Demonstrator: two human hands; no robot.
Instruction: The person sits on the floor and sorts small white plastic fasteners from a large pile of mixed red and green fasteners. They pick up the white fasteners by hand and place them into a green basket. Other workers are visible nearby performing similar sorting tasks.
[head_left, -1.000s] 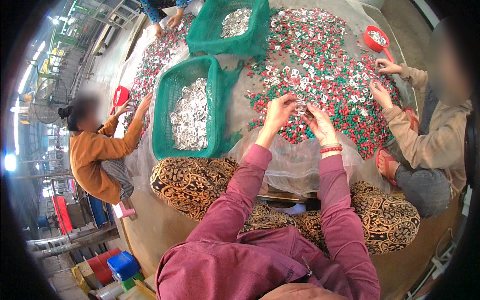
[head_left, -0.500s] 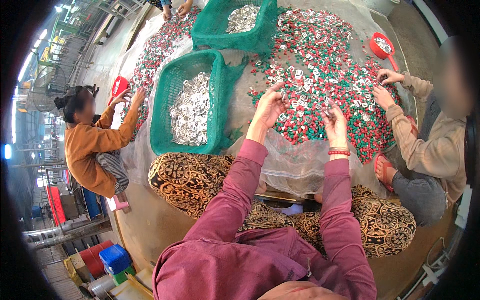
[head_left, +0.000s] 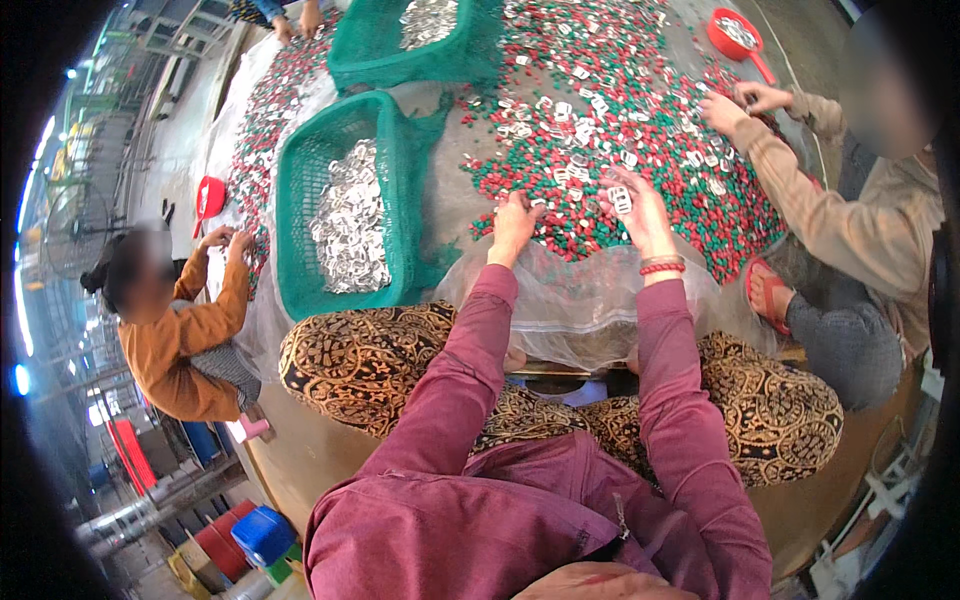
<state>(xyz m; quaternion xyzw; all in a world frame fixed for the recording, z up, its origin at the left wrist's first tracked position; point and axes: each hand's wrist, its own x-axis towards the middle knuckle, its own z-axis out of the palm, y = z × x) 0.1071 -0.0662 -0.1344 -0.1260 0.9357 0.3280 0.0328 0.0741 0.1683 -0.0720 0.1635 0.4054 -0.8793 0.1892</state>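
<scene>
My right hand (head_left: 648,218) pinches a small silver metal buckle (head_left: 620,200) with slots in it, held over the near edge of the pile. To its left, my left hand (head_left: 513,228) is low at the edge of the same pile with fingers curled together; what they hold, if anything, is too small to make out. Beneath both hands spreads a layer of small red and green pellets (head_left: 590,225) with many silver buckles mixed in. A green mesh-lined basket (head_left: 290,230) on my left contains a heap of silver buckles (head_left: 350,225).
Farther off stands a second green basket (head_left: 350,70) with buckles. A red scoop (head_left: 735,35) of metal pieces lies at the far right, another red scoop (head_left: 210,197) at the left. Co-workers sit on both sides, hands at the pellets; another person's hands (head_left: 295,22) show at the top.
Both my hands have come down closer to the pellets, and the buckle in my right hand now shows plainly. The left co-worker's raised hands have lowered to the pile. The whole view has shifted.
</scene>
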